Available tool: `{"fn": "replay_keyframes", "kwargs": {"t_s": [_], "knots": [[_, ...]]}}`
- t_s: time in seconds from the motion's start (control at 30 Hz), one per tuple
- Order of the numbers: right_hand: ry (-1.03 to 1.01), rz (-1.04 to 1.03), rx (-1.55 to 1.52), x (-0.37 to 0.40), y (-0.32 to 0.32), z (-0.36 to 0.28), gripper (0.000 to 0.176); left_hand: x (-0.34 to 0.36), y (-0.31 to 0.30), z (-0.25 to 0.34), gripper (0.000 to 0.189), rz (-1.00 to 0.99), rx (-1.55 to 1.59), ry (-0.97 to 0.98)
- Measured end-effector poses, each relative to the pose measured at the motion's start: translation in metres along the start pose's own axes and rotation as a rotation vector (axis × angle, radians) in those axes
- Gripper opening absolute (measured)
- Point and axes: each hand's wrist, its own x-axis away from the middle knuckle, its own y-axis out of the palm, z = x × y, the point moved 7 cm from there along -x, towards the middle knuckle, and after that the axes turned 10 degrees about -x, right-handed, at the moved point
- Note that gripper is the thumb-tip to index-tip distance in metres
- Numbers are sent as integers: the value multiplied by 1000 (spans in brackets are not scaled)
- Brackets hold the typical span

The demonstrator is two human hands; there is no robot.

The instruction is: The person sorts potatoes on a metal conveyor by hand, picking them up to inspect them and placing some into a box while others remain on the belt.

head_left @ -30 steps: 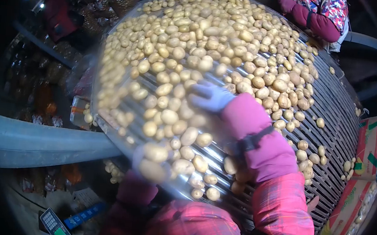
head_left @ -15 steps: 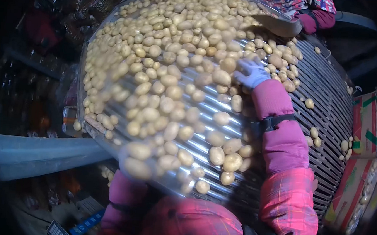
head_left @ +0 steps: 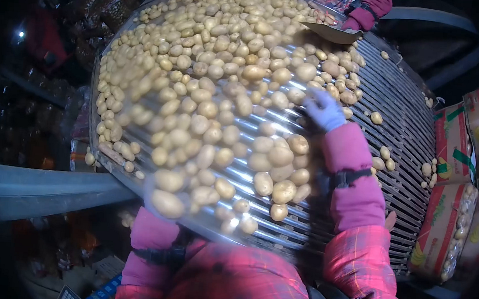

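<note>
My right hand [head_left: 326,111], in a pale lavender glove, is over the slatted metal table [head_left: 385,137], its fingers spread beside several potatoes [head_left: 280,100]. It grips nothing that I can see. A cluster of potatoes [head_left: 281,156] lies on the slats below and to its left. At the near left edge, my left hand [head_left: 151,189] is a pale blur next to two large potatoes [head_left: 167,204]; its fingers cannot be made out. A big heap of potatoes [head_left: 214,39] covers the table's far and left parts.
At the far right, another person's sleeve [head_left: 370,10] reaches to a curved metal plate [head_left: 333,33] beside the heap. Red cartons [head_left: 440,224] stand along the right side, one holding potatoes. A grey metal beam [head_left: 53,192] runs to the table's left edge.
Potatoes have gathered into a larger cluster on the near slats, and bare slats show left of my right hand. The whole view has shifted slightly. The other person's sleeve has moved left in the picture.
</note>
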Motion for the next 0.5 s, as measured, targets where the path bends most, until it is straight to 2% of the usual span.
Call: {"fn": "replay_keyframes", "kwargs": {"t_s": [0.03,0.07,0.1,0.17,0.2,0.23,0.27,0.3,0.33,0.37,0.4,0.43,0.5], "knots": [[-124,39,417,-6,-17,-12,50,-1,-3,-5,31,13,-5,-11],[-51,170,495,-17,-25,-9,56,-1,-6,-9,33,26,-9,-23],[-53,165,492,-18,-26,-8,56,-2,-4,-8,39,-8,-2,9],[113,-167,326,-21,-12,0,58,-7,-5,-9,46,-32,4,42],[139,-218,15,-38,-9,18,56,-10,-4,-14,49,-55,58,17],[177,-102,46,-59,-15,38,41,-12,-4,-14,50,-63,84,1],[143,-29,104,-72,-23,29,43,-14,-3,-14,52,-70,109,-15],[107,45,160,-85,-31,18,47,-16,9,-8,54,-193,260,-39],[103,33,149,-103,-23,31,47,-16,10,-10,55,-242,334,-49],[-18,22,365,-120,-11,44,51,-15,10,-12,57,-291,407,-64],[-144,10,578,-125,5,38,55,-16,-9,-22,55,-122,49,53],[-145,-9,565,-128,15,41,55,-17,-18,-26,52,-56,-86,149],[127,-28,614,-122,14,25,68,-19,-32,-28,47,120,-374,313]]}}
